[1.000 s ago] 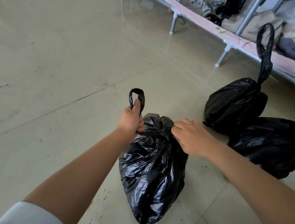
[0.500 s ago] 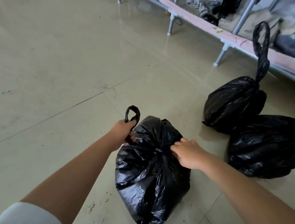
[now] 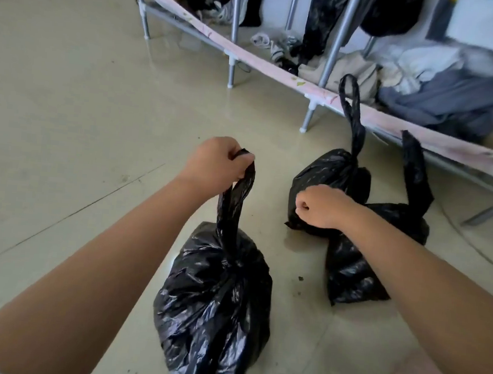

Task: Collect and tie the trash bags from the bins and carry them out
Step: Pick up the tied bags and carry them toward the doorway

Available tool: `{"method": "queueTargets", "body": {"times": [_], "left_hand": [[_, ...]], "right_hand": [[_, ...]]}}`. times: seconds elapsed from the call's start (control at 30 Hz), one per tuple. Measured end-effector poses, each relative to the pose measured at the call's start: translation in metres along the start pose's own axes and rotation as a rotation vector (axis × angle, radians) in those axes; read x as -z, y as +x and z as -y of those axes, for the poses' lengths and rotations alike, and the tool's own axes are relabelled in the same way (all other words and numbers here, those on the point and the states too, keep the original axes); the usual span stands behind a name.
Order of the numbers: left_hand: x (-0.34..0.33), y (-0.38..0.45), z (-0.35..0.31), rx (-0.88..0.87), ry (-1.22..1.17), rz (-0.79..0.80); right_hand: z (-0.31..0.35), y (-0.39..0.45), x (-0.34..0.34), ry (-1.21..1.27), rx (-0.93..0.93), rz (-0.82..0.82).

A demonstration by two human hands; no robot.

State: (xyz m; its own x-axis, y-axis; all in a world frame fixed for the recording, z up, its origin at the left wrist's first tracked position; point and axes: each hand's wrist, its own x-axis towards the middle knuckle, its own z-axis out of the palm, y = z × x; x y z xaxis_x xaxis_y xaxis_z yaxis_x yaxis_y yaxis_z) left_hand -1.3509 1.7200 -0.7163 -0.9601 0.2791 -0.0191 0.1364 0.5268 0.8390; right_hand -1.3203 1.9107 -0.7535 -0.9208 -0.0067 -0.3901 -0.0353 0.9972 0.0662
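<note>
**Near bag held up by its handle loop, L hand**

Near trash bag: black, tied at neck, lower centre of frame, bottom resting on tile floor. Its twisted handle strip runs up from the knot to centre frame, pulled taut. L hand is fisted round top of that strip, fingers curled over it, plastic poking out at the knuckles. R hand sits right of centre, apart from the strip; fingers curled into a loose fist, nothing seen in it.

Behind R hand: second black bag, centre-right, tied, long loop standing upright. Third black bag just to its right & lower, touching it, partly hidden by R forearm; its flap sticks up.

Few dark crumbs on tile btwn near bag & third bag.

Upper right: metal-frame rack w/ pink fabric edge, running diagonally; clothes, shoes & bedding piled behind it.
</note>
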Motion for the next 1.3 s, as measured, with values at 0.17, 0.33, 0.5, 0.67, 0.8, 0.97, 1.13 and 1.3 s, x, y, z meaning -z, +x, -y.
{"method": "queueTargets", "body": {"times": [0.17, 0.33, 0.5, 0.67, 0.8, 0.97, 1.13, 1.3], "left_hand": [[-0.03, 0.027, -0.067, -0.127, 0.173, -0.118], [-0.055, 0.053, -0.085, -0.047, 0.322, -0.061], [-0.076, 0.082, -0.098, -0.007, 0.401, -0.018], [-0.093, 0.097, -0.092, -0.028, 0.539, -0.018], [-0.097, 0.101, -0.084, -0.015, 0.622, -0.042], [-0.102, 0.101, -0.077, 0.014, 0.628, -0.051], [-0.099, 0.097, -0.069, 0.015, 0.626, -0.05], [-0.095, 0.095, -0.065, 0.016, 0.581, -0.08]], "right_hand": [[-0.066, -0.018, 0.051, -0.218, -0.283, -0.502], [-0.128, -0.01, 0.067, 0.014, -0.646, -0.366], [-0.159, 0.011, 0.074, 0.509, -0.533, -0.359], [-0.166, 0.049, 0.08, 1.036, -0.579, -0.471], [-0.16, 0.079, 0.086, 0.954, -0.48, -0.414], [-0.157, 0.114, 0.08, 0.847, -0.437, -0.278], [-0.154, 0.146, 0.066, 0.834, -0.448, -0.235], [-0.129, 0.112, 0.072, 0.75, -0.353, -0.293]]}}
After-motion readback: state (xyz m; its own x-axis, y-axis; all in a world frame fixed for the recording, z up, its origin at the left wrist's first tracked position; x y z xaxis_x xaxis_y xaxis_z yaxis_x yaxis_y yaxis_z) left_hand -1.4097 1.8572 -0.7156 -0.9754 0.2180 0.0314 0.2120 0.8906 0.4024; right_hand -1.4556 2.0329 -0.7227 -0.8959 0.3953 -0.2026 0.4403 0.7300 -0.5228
